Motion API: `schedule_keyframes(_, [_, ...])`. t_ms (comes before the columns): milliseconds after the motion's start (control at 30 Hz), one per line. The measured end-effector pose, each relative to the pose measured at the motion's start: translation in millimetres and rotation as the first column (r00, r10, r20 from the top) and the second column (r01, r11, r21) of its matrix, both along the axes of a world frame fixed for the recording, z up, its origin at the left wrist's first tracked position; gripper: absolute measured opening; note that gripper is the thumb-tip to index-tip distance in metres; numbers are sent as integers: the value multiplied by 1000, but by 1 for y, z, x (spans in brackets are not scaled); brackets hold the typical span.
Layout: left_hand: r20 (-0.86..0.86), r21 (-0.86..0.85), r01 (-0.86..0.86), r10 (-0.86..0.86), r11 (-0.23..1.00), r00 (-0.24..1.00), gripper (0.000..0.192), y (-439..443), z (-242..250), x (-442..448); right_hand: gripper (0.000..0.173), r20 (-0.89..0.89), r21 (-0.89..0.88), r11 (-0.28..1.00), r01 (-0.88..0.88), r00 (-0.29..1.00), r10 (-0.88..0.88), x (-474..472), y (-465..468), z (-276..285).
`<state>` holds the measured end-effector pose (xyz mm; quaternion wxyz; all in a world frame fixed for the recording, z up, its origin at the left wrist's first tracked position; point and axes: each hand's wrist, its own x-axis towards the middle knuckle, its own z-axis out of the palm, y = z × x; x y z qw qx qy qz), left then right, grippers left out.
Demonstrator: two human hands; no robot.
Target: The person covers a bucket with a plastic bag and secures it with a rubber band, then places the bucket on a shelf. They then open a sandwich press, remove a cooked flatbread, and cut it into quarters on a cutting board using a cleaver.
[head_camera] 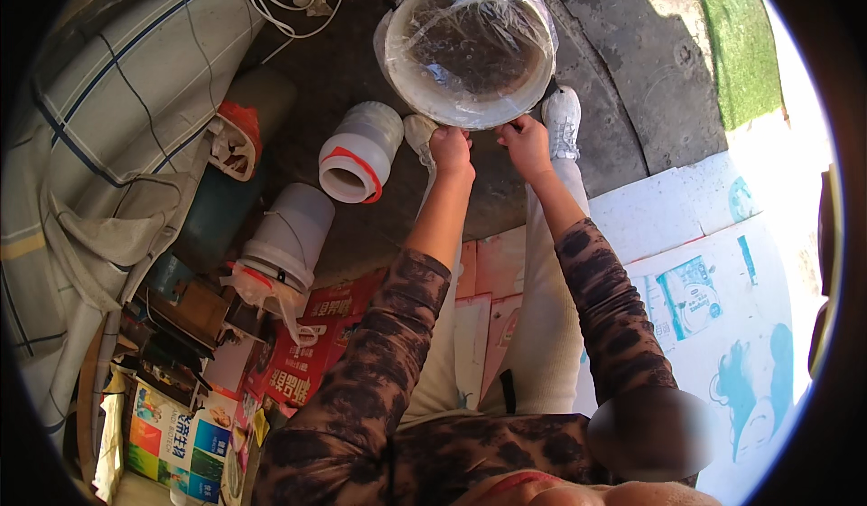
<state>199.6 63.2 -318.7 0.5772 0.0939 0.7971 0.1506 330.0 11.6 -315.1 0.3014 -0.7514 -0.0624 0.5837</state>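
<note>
A round, pale bucket (pixel 469 116) stands on the floor between my feet. Clear plastic film (pixel 498 28) hangs over its rim in wrinkles and shines across the dark opening; whether the film sags inside or spans the top, I cannot tell. My left hand (pixel 450 148) has its fingers curled at the near rim, left of centre. Just to the right, my right hand (pixel 525 143) pinches at the same rim. The fingertips are partly hidden, so film and rim cannot be told apart in the grip.
Left of my legs lie a white plastic jar (pixel 366 137) with a red band and a white bucket (pixel 298 218) with a wire handle. A checked cloth (pixel 149 52) drapes at far left. Flattened cardboard (pixel 704 303) covers the floor at right. White cord (pixel 284 25) trails at top.
</note>
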Motion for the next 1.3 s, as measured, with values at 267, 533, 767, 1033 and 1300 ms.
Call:
schedule_keyframes(267, [250, -136, 12, 22, 991, 968, 34, 14, 17, -44, 14, -261, -77, 982, 170, 947, -184, 34, -9, 1])
schedule_keyframes(533, [179, 305, 268, -331, 914, 927, 50, 111, 30, -86, 28, 256, 243, 950, 196, 932, -257, 102, 44, -36])
schedule_keyframes(767, [49, 200, 380, -397, 903, 917, 42, 125, 25, -63, 52, 319, 127, 985, -114, 945, 69, 119, 85, -27])
schedule_keyframes(1033, [569, -86, 22, 31, 996, 822, 78, 160, -17, -71, 64, -422, -200, 904, 377, 800, -427, 145, 96, -68])
schedule_keyframes(1300, [397, 73, 195, -208, 978, 894, 71, 164, 1, -55, 56, 31, 193, 981, -14, 999, 8, 149, 115, -30])
